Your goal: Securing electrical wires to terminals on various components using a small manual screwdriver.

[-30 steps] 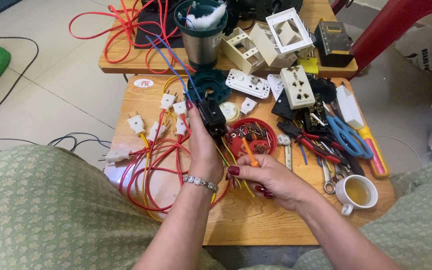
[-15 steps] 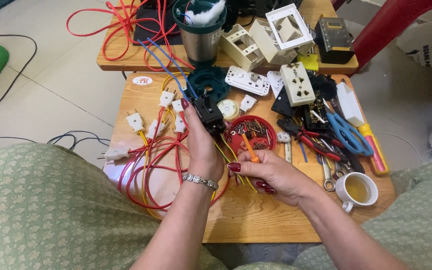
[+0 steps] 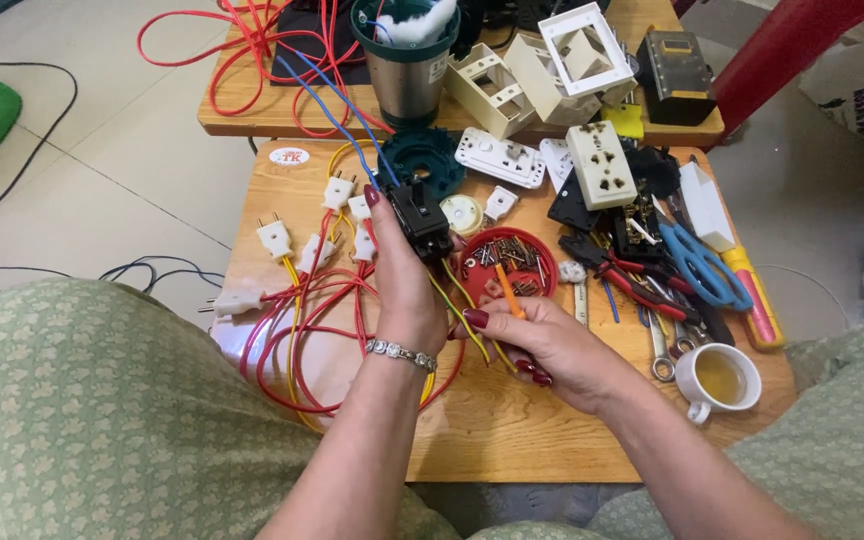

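Observation:
My left hand (image 3: 404,285) grips a small black electrical part (image 3: 419,218) upright above the wooden table (image 3: 512,440), with blue wires (image 3: 337,105) running up from it and yellow wires (image 3: 462,310) trailing down. My right hand (image 3: 542,340) holds an orange-handled screwdriver (image 3: 508,290), its tip pointing up toward the black part. Directly behind the hands sits a red round dish (image 3: 507,262) holding several small screws.
Red and yellow wires with white plugs (image 3: 274,238) lie at the left. White sockets (image 3: 600,165), pliers, blue scissors (image 3: 697,265) and a cup of tea (image 3: 720,380) crowd the right. A steel tumbler (image 3: 407,70) and white frames (image 3: 582,45) stand on a second table behind.
Almost nothing has moved; both hands stay in the same spot, with the screwdriver still angled toward the black part.

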